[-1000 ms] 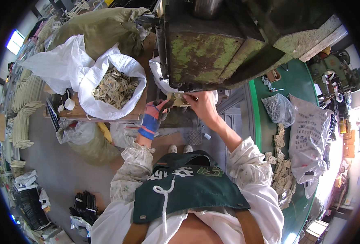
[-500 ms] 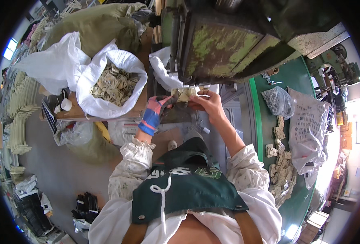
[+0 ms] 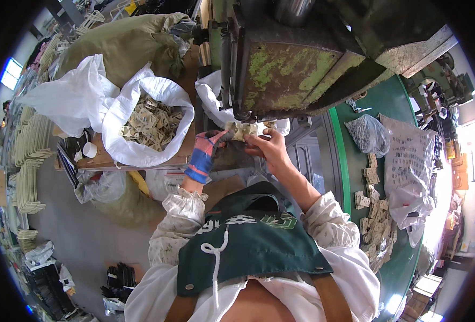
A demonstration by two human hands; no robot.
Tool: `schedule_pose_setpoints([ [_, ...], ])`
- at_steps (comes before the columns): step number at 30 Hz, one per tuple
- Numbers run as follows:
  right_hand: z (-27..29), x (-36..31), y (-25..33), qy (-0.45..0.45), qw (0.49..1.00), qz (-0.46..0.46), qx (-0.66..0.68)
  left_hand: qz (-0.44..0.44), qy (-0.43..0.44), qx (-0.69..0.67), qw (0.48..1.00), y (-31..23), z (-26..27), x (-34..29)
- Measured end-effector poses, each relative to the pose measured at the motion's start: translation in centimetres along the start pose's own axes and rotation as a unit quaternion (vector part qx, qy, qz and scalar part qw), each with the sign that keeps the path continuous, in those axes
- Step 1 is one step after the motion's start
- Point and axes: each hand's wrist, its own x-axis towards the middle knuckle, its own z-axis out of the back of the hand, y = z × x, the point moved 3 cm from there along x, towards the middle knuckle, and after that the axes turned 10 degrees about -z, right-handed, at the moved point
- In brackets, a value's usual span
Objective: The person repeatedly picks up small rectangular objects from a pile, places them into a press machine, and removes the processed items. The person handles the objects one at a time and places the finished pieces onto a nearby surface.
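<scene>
My left hand (image 3: 207, 147), in a pink, blue and dark work glove, is at the front of a green press. Its fingers are bent against a cluster of small beige plates (image 3: 242, 130). From the other side my bare right hand (image 3: 272, 150) reaches to the same spot, its thumb and fingers pinched on one small beige plate. The press head (image 3: 296, 72), dark with worn green paint, hangs just beyond both hands. Exactly what lies between the gloved fingertips is too small to make out.
On the left, an open white sack (image 3: 149, 153) full of similar plates stands on a wooden table (image 3: 183, 161). A green table (image 3: 350, 142) to the right bears loose plates (image 3: 378, 225), a clear bag (image 3: 367, 134) and a printed white sack (image 3: 409, 166). Another white bag (image 3: 208, 94) sits behind the press's front.
The whole view has shifted slightly. My right hand has come a little closer to my left, its fingers now lower and more curled at the plates. My left hand stays beside them.
</scene>
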Motion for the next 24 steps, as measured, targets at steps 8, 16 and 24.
schedule_pose_setpoints([
  [8, 0.0, -0.2, -0.5, -0.001, 0.999, 0.010, 0.044, 0.043, 0.064, 0.008, 0.997, -0.2, 0.3, 0.5],
  [16, 0.3, -0.9, 0.4, -0.013, 0.998, 0.058, 0.036, -0.072, 0.091, 0.021, 0.993, -1.9, -0.7, 1.0],
  [24, 1.2, 0.2, 1.1, -0.015, 1.000, 0.010, -0.005, -0.280, 0.111, 0.150, 0.942, -0.4, -1.3, 0.8],
])
